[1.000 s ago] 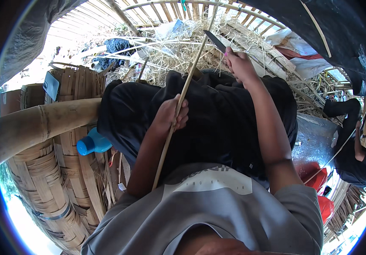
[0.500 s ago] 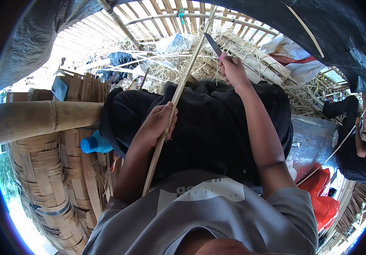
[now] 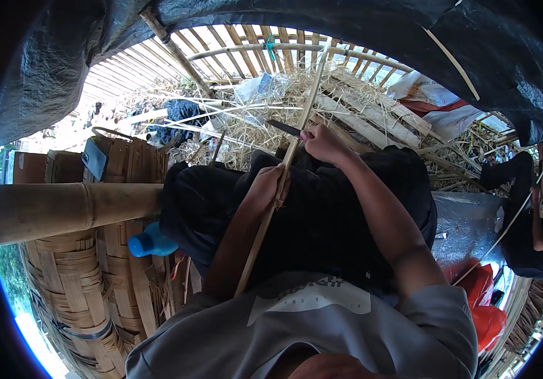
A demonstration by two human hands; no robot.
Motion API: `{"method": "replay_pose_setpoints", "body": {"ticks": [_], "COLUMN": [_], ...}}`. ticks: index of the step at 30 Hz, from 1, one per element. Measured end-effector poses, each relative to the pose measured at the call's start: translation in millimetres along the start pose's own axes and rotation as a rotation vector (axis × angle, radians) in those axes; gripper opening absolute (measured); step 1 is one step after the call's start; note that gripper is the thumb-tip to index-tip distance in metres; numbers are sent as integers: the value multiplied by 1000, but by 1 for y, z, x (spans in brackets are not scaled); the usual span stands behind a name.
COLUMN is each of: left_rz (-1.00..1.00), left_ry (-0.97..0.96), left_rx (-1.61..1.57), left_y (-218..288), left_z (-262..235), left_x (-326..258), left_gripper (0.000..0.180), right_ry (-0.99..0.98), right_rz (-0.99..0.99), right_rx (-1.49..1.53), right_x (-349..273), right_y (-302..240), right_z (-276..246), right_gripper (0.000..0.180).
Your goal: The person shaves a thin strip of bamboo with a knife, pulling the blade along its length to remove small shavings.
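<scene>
A long pale bamboo strip (image 3: 261, 243) slants across my lap, from near my chest up past my knees. My left hand (image 3: 268, 187) is closed around its middle. Some frayed fibres show beside those fingers. In my right hand (image 3: 326, 144) is a knife (image 3: 283, 128), gripped by its pinkish handle. Its dark blade points left and lies across the strip, a little beyond my left hand. Whether the edge is cutting into the strip cannot be made out.
A thick bamboo pole (image 3: 69, 205) runs in from the left to my leg, above woven bamboo baskets (image 3: 72, 271) and a blue bottle (image 3: 151, 242). Straw and shavings (image 3: 246, 136) litter the ground ahead. At the right sits another person (image 3: 530, 234), near a red plastic bag (image 3: 483, 309).
My right hand has come down and left, bringing the knife from beside the strip to across it. My left hand and the strip have shifted slightly right in view.
</scene>
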State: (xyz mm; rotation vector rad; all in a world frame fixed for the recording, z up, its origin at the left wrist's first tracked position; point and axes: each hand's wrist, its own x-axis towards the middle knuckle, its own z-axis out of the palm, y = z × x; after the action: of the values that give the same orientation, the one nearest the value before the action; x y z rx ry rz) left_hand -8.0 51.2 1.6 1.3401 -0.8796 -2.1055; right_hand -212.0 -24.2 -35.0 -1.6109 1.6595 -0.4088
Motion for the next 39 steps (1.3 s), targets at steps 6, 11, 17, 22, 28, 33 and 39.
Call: {"method": "replay_pose_setpoints", "body": {"ticks": [6,11,17,22,28,33,39], "left_rz": [-27,3,-38,-21,-43,-23,-32], "left_ry": [-38,-14,-19,-11,-36,4,-6], "left_rx": [-165,-116,-163,-95,-139,-45,-41], "left_y": [1,-3,-1,0,0,1,2], "left_z": [-11,-11,-11,-12,-14,-10,-6], "left_x": [6,12,12,9,17,15,19], "left_gripper": [34,35,38,38,41,42,40], "right_ry": [-102,-130,35,-83,-49,-200,-153], "right_rz": [71,177,257,4,-9,0,144], "right_rx": [18,88,-27,-2,53,90,233], "right_x": [-6,-11,2,-14,-23,-25,-2], "right_y": [-22,-37,-25,-29,-38,-45,-18], "right_z": [-9,-24,-23,0,0,-13,15], "right_gripper": [36,33,30,32,38,57,62]}}
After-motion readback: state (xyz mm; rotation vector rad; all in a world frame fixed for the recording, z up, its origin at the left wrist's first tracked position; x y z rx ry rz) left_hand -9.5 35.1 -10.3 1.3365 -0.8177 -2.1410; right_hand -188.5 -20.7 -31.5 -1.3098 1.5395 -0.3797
